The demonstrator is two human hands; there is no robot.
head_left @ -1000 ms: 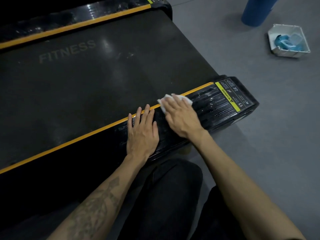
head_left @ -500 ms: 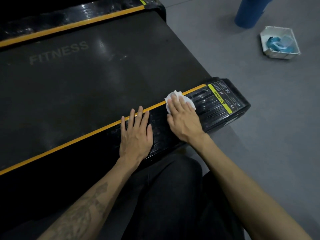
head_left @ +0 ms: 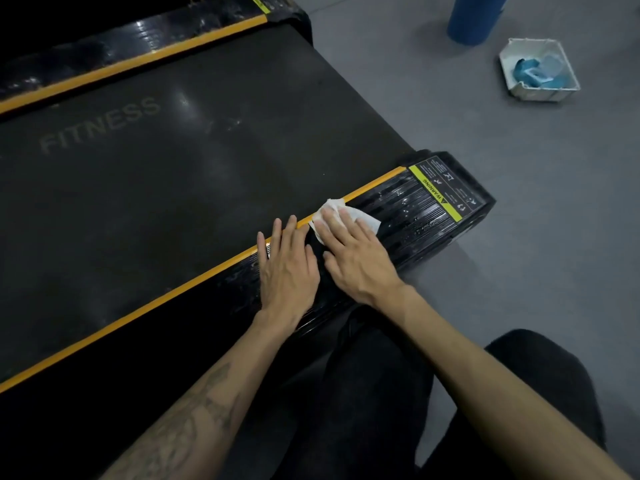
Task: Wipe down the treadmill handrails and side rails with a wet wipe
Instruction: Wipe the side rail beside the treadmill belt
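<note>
A person's right hand (head_left: 353,258) presses a white wipe (head_left: 346,216) flat-fingered on the near side rail (head_left: 408,209); the left hand (head_left: 289,268), released, fingers straight, braces beside it. The rail's long axis runs from 8 to 2 o'clock; firm, overlapping strokes along that line would likely clean best.

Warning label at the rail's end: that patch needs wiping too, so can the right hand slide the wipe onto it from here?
Probably yes. The right hand presses the wet wipe flat on the side rail, and only bare ribbed rail lies between it and the warning label.
</note>
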